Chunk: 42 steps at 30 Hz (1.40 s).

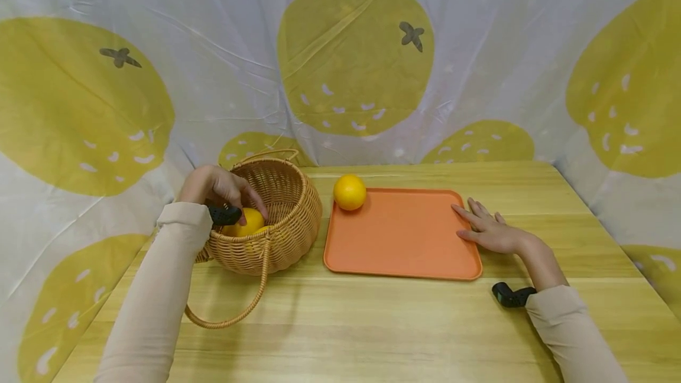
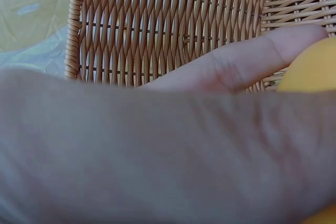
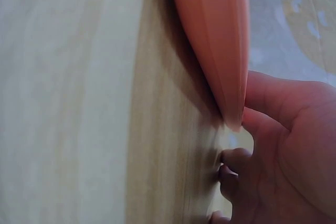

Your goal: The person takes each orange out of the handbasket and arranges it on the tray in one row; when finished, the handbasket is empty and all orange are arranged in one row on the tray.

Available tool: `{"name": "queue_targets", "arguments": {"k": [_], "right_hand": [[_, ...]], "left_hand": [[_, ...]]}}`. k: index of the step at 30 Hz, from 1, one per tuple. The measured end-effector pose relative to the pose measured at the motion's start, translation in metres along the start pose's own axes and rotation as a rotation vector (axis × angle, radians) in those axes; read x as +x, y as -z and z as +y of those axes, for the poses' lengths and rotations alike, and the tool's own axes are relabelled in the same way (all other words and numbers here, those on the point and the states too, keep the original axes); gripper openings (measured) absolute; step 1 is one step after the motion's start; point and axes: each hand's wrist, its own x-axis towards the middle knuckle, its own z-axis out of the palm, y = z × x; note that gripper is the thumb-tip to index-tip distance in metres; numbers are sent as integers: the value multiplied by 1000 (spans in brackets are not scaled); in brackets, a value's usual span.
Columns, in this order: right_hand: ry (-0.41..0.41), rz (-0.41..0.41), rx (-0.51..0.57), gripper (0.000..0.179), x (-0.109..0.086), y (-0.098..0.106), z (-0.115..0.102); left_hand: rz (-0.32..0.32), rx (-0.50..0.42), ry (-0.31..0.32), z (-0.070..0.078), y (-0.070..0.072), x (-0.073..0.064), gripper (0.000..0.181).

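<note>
Inside the wicker basket (image 1: 289, 241), my left hand (image 1: 226, 188) reaches down over the near-left rim and holds an orange (image 1: 247, 221), its fingers on either side of the fruit. The left wrist view shows a finger (image 2: 252, 59) stretched along the orange (image 2: 312, 69) in front of the woven wall; the back part of the hand covers the rest. My right hand (image 1: 495, 234) lies at the right edge of the coral tray (image 1: 404, 235), fingertips on its rim. From the right wrist, the fingers appear loosely spread against the tray's edge (image 3: 223, 40).
Another orange (image 1: 349, 192) sits on the tray's far-left corner. More yellow fruit (image 1: 263, 229) shows inside the basket beside the held one. One basket handle (image 1: 229, 323) hangs down toward the front of the wooden table (image 1: 383, 324). Fruit-print cloth (image 1: 229, 58) encloses the table's back and sides.
</note>
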Motion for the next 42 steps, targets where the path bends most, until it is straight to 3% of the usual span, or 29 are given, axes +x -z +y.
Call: {"name": "queue_targets", "arguments": {"k": [2,7,9,14,19,29,36,42], "right_hand": [[-2,-1,-2,76,1,-1,0],[-9,-3,-3,76,1,0,-1],[-9,-2,-5,76,1,0,-1],[-15,-8,-17,77,1,1,-3],[-17,-14,-20,77,1,2,-4],[-17,-10,-20,77,0,1,-4],[-17,-9,-22,77,1,0,-2],[-11,-6,-18,77,1,1,-2]], "left_hand": [[13,13,4,-1,0,1,51],[67,198,-63,-1,1,3,50],[91,231,-87,-1,3,5,52],[124,149,-135,-5,6,7,58],[118,160,-215,-9,10,10,61],[56,101,-169,-8,10,15,69],[64,183,-188,-6,10,14,74],[67,190,-188,-6,9,16,72]]}}
